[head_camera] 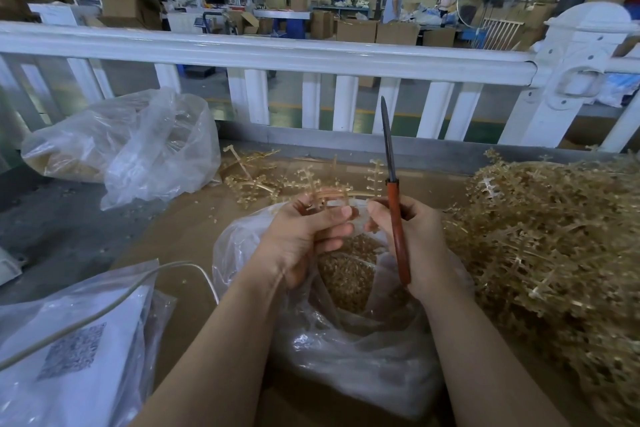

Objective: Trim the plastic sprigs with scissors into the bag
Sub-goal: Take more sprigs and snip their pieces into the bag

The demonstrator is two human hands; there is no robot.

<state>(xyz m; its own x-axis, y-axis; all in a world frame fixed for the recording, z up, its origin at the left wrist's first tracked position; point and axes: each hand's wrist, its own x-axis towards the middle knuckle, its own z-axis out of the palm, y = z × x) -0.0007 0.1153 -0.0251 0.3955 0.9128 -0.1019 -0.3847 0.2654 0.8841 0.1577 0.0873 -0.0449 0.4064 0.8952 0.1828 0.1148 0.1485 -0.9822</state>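
A heap of tan plastic sprigs (554,246) filled the right of the frame. At lower centre a clear bag (349,340) stood open, trimmed bits inside. Above its mouth the left hand (304,236) curled its fingers round a sprig (329,196), whose branches stood up and away toward the frame's top. The right hand (412,239) gripped the red-handled scissors (394,204), blades closed together, long axis near vertical, tip pointing up.
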